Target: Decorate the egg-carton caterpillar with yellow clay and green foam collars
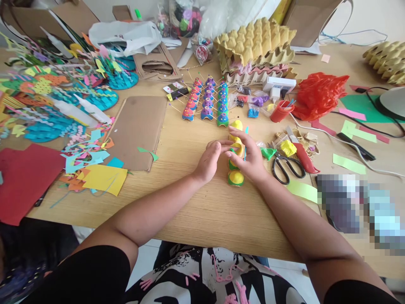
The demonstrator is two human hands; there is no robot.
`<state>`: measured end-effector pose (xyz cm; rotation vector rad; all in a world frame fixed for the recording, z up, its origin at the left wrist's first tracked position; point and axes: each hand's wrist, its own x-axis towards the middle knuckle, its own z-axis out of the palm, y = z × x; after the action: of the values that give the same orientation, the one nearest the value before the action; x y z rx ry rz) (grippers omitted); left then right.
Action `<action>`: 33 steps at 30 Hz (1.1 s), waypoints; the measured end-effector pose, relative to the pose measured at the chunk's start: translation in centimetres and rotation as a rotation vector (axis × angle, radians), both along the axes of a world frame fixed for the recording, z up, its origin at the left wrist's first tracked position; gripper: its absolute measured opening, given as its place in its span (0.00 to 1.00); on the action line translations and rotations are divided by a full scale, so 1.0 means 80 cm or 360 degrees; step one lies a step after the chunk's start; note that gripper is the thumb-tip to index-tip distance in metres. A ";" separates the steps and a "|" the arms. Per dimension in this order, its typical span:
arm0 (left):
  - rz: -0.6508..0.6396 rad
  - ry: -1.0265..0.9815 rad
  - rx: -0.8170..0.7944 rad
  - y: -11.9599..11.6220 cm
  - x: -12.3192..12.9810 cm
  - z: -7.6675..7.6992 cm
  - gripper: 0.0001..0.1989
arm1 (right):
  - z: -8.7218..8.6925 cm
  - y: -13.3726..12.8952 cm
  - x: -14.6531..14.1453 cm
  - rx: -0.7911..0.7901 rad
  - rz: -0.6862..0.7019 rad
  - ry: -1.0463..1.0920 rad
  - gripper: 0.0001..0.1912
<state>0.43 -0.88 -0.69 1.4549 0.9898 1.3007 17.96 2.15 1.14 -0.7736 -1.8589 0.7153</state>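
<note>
A strip of egg-carton cups [236, 177], yellow on top with green edges, stands lengthwise on the table. Over its middle cups, my left hand [209, 160] reaches in from the left, fingers stretched toward the strip. On the other side my right hand [249, 156] has its fingers spread, thumb and index at the strip, with a thin blue stick [246, 131] beside them. Whether a small piece lies between the fingertips cannot be made out. Beyond stand three finished-looking strips: red [189, 113], purple [207, 110] and blue-green [222, 117], with pins sticking out.
Black scissors [287, 165], a red-handled cutter [305, 158], yellow clay [288, 147] and green clay [268, 153] lie right. Egg trays [253, 46] and a red bag [319, 95] stand behind. Cardboard [136, 131], glue bottles [91, 109] and paper scraps [104, 179] are left.
</note>
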 end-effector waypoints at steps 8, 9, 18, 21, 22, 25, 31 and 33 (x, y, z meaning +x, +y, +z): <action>0.0020 0.0162 0.0128 -0.005 0.001 0.015 0.39 | 0.001 0.000 -0.003 -0.0078 -0.0019 0.0084 0.31; 0.0028 0.0200 0.0147 -0.005 0.000 0.017 0.40 | 0.001 0.000 -0.003 -0.0104 -0.0024 0.0097 0.30; 0.0071 0.0258 0.0233 -0.005 -0.003 0.009 0.37 | -0.003 0.005 0.001 -0.0326 -0.0048 0.0273 0.29; 0.0083 0.0184 0.0205 -0.005 -0.003 0.007 0.36 | -0.005 0.010 0.005 -0.0386 -0.0050 0.0314 0.29; 0.0087 0.0156 0.0194 -0.005 -0.002 0.005 0.36 | -0.006 0.011 0.006 -0.0410 -0.0050 0.0324 0.29; 0.0081 0.0053 0.0150 -0.003 -0.001 0.001 0.37 | -0.008 0.014 0.008 -0.0450 -0.0040 0.0339 0.30; -0.0013 -0.0256 -0.0072 0.004 0.002 -0.008 0.39 | -0.013 0.018 0.010 -0.0389 -0.0045 0.0262 0.33; -0.0070 -0.0323 -0.0149 0.005 0.003 -0.007 0.40 | -0.013 0.019 0.011 -0.0347 -0.0063 0.0241 0.34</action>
<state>0.64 -0.51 -1.23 1.2405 0.8679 1.3232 18.85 3.66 0.13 -0.8674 -1.6429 0.9359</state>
